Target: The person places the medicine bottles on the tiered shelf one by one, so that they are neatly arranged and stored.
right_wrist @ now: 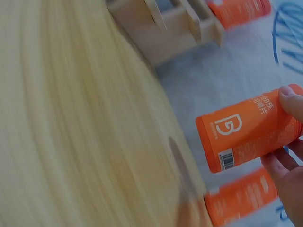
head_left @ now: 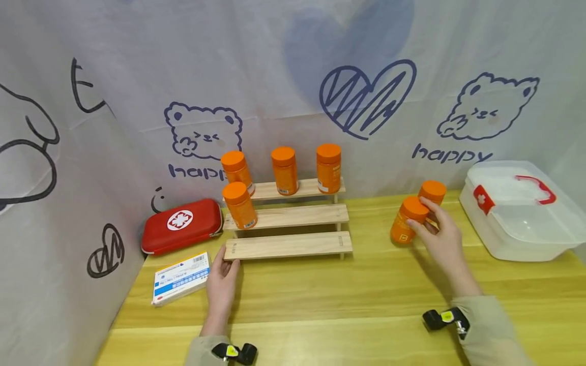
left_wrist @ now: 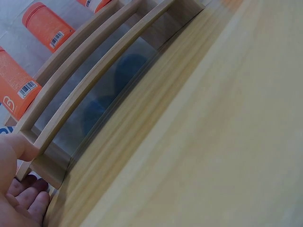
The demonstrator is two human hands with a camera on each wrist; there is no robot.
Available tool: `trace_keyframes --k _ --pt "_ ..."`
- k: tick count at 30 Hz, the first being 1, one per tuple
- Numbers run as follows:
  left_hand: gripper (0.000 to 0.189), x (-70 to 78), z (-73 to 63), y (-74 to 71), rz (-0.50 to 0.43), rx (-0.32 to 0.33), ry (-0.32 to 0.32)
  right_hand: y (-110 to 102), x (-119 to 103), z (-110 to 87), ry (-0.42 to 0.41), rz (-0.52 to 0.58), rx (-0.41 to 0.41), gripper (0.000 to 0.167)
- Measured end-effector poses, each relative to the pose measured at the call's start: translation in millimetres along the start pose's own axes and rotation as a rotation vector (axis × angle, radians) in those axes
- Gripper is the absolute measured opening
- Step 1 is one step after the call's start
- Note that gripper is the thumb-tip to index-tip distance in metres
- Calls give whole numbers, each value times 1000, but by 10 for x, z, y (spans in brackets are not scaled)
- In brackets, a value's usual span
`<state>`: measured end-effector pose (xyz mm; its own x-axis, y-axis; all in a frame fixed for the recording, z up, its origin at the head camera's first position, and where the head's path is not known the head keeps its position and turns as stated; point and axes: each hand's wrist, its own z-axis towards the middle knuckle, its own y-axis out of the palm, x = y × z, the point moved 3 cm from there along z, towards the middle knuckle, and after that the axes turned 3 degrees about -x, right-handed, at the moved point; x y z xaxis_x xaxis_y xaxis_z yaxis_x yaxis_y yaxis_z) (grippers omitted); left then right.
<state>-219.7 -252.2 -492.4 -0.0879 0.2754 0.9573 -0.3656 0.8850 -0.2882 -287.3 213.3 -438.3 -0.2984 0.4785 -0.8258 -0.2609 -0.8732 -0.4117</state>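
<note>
My right hand grips an orange pill bottle near its cap, and in the right wrist view the bottle's base is off the table. Just behind it stands a second orange bottle. At the left, my left hand holds the left end of the lowest step of a three-tier wooden rack, thumb and fingers around the board. Three orange bottles line the top step; one more bottle stands at the left of the middle step.
A red first-aid case lies left of the rack, with a white and blue medicine box in front of it. On the far right sits a translucent first-aid bin with a red handle. A printed cloth hangs behind the wooden table.
</note>
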Motion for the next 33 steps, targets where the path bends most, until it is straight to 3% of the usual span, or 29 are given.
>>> trace_keyframes --k 7,13,22,27,33 --pt "57 -22 5 35 -10 1 5 254 -365 -6 -111 109 -57 58" --pt "57 -19 18 9 -14 18 6 526 -856 66 -216 225 -129 55" --pt "57 -18 30 -15 -14 22 4 1257 -1256 286 -305 374 -285 53" --pt "57 -31 28 3 -13 20 18 1614 -1364 336 -274 406 -314 52" --pt "56 -16 38 -13 -19 34 26 1889 -1459 376 -245 342 -332 54"
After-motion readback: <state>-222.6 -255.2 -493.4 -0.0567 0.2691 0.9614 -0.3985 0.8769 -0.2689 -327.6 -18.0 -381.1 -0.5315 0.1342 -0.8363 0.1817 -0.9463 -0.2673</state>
